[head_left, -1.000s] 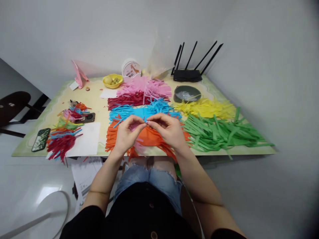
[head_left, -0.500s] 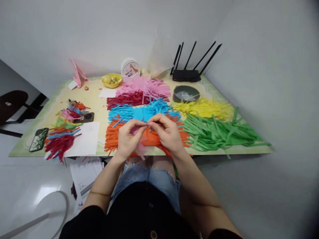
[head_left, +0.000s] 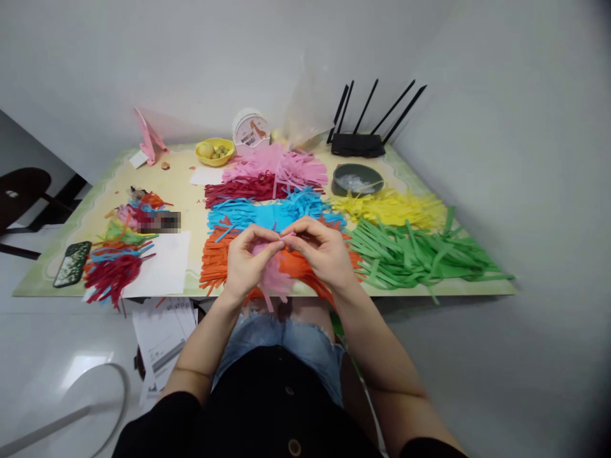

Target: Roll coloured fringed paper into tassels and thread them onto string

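Both hands meet over the orange fringed paper (head_left: 214, 261) near the table's front edge. My left hand (head_left: 248, 264) is closed, thumb against fingers, on the top of a pink paper tassel (head_left: 274, 273). My right hand (head_left: 322, 251) pinches the same tassel's upper end from the other side, fingertips close to the left ones. The tassel's cut strips hang below the fingers. Behind the hands lie stacks of fringed paper in blue (head_left: 270, 216), dark red (head_left: 243, 191) and pink (head_left: 286, 168).
Yellow (head_left: 396, 207) and green fringed paper (head_left: 420, 251) lie at right, below a dark bowl (head_left: 357, 180) and a black router (head_left: 358, 145). Finished tassels (head_left: 114, 277), a phone (head_left: 72, 264) and white paper (head_left: 165, 264) lie at left. A yellow fruit dish (head_left: 214, 152) stands at the back.
The pink tassel hangs more fully in view below my hands, its strips swung a little to the right. Both hands stay close together in nearly the same place.
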A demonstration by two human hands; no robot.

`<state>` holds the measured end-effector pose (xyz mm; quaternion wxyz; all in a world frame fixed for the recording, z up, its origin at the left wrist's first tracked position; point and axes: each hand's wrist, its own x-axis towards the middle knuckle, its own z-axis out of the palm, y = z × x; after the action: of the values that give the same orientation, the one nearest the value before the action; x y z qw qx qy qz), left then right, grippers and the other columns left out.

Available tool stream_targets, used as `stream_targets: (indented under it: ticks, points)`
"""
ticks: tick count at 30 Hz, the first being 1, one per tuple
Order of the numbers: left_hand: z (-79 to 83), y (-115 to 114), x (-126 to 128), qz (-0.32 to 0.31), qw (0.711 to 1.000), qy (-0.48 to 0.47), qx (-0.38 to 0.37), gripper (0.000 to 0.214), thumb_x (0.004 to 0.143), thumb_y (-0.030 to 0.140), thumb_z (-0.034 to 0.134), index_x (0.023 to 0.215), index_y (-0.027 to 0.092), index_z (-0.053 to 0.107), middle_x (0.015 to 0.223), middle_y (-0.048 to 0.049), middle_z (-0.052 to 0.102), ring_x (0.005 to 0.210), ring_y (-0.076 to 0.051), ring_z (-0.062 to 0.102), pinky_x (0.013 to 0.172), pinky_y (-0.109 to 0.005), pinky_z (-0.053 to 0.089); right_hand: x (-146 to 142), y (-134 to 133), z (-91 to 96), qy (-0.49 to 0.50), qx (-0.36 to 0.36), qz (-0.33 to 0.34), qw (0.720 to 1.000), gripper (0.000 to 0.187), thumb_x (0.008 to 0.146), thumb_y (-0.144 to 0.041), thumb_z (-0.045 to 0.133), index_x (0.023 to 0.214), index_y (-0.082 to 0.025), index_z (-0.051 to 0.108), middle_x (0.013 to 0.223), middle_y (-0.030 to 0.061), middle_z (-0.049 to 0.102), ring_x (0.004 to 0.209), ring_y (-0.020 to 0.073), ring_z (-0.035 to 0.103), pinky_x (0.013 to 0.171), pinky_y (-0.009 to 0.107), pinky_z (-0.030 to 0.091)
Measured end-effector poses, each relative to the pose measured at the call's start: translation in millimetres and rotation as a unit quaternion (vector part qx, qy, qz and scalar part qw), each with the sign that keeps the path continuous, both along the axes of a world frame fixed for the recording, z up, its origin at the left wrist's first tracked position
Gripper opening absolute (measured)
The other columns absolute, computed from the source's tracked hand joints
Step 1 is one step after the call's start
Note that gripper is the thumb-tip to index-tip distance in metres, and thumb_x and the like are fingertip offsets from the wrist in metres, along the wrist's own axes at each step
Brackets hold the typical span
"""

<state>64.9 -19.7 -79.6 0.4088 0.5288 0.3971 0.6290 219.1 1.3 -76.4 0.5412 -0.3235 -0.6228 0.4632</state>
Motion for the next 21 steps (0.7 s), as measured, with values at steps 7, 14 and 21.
stream_targets:
  ticks: [7,14,21]
  points:
    - [-7.3,1.4,-4.5,-0.097,0.991,-0.025,-0.088,0.035,0.067,0.045,0.087,0.084,0.017,0.074,0.083,-0.0048,0.074,0.077,-0.016,0.069,0.078,-0.029,0.055,3.3,0.3,3.7,-0.026,0.037,-0.011,0.999,0.012,0.083,-0.029,0.075,0.076,-0.02,0.072,0.075,0.0003,0.067,0.069,0.012,0.062,0.065,0.026,0.05]
    - [-18.6,-7.2,-23.7,-0.071,0.991,-0.032,-0.108,0.03,0.071,0.044,0.084,0.072,0.016,0.073,0.07,-0.0026,0.071,0.068,-0.014,0.064,0.07,-0.027,0.051,-10.2,-8.5,7.5,-0.105,0.075,-0.046,0.991,0.013,0.087,-0.026,0.07,0.076,-0.02,0.07,0.075,0.001,0.065,0.066,0.0128,0.059,0.058,0.026,0.045]
    - [-37.0,-37.3,-58.4,-0.058,0.986,-0.05,-0.151,0.042,0.071,0.054,0.08,0.078,0.015,0.07,0.057,0.0017,0.06,0.048,-0.009,0.052,0.054,-0.024,0.044,-52.3,-28.6,-9.9,-0.092,0.09,-0.042,0.991,0.014,0.091,-0.028,0.066,0.079,-0.021,0.068,0.079,0.0024,0.064,0.071,0.0152,0.06,0.064,0.03,0.049]
